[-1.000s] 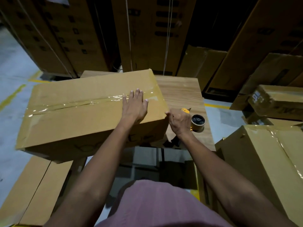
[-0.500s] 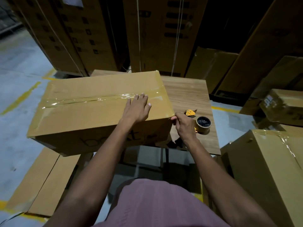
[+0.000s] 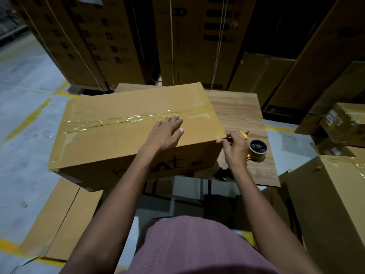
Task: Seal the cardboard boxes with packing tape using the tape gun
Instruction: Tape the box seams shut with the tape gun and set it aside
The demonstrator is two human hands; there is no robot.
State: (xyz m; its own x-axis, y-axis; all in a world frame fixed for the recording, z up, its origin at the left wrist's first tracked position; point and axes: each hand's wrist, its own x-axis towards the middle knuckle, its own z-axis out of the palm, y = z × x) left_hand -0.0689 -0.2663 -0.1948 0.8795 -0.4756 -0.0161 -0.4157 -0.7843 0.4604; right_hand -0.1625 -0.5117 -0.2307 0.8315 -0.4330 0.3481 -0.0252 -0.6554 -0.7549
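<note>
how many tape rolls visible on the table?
1. The tape roll sits on the wooden table, just right of the right hand, with yellow tape gun parts beside it. Others may be hidden behind the box.

- The light was dim and warm where I stood, and everything looked brownish and muted.
- Glare ran along the clear tape (image 3: 138, 118) just past the fingertips of my left hand (image 3: 165, 133).
- Far above my hands, the gaps between the stacked cartons (image 3: 110, 36) fell into near black.
- Below my right hand (image 3: 234, 150), the space under the table (image 3: 241, 109) lay in shadow.
- The wide lens bowed the cartons outward at the edges.
- My forearms looked soft close to the camera.
</note>
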